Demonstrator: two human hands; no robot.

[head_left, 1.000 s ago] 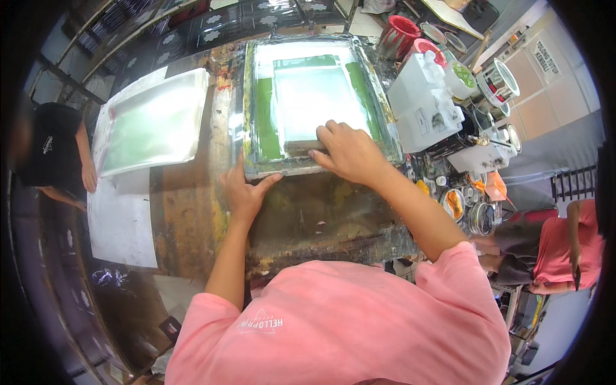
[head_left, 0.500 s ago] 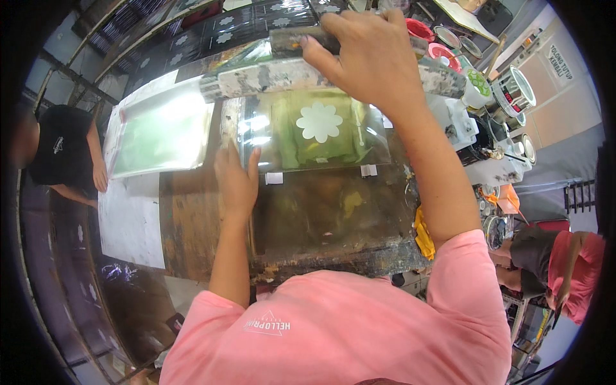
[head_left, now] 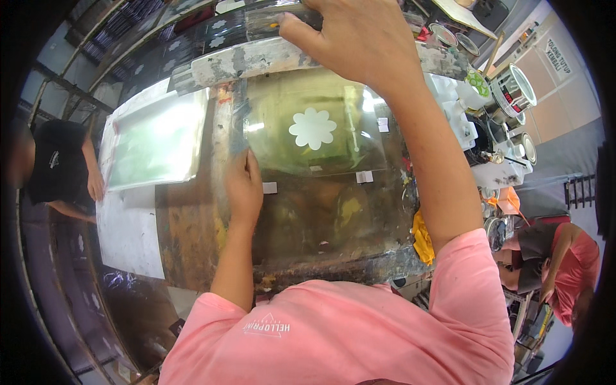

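My right hand (head_left: 359, 48) is closed over a dark, squeegee-like wooden bar (head_left: 277, 24) at the far side; its fingertips pass out of the picture. Close against that bar is the paint-stained near rail of a printing screen frame (head_left: 240, 61), raised above the table. Below it lies a clear plastic sheet (head_left: 269, 154) over a green-yellow patch, with a pale flower shape (head_left: 312, 129) on it. My left hand (head_left: 245, 196) is closed at the sheet's left edge, fingers curled and slightly blurred.
A stack of clear sheets (head_left: 154, 144) lies on white paper (head_left: 131, 228) at left, beside a person in black (head_left: 58, 151). Paint cans (head_left: 513, 93), tubs and an orange-yellow cloth (head_left: 421, 237) line the right side. Another person (head_left: 568, 269) bends at far right.
My right hand and the frame rail have risen farther away. My left hand's fingers, spread before, have curled in at the sheet's edge. The person at right has bent lower.
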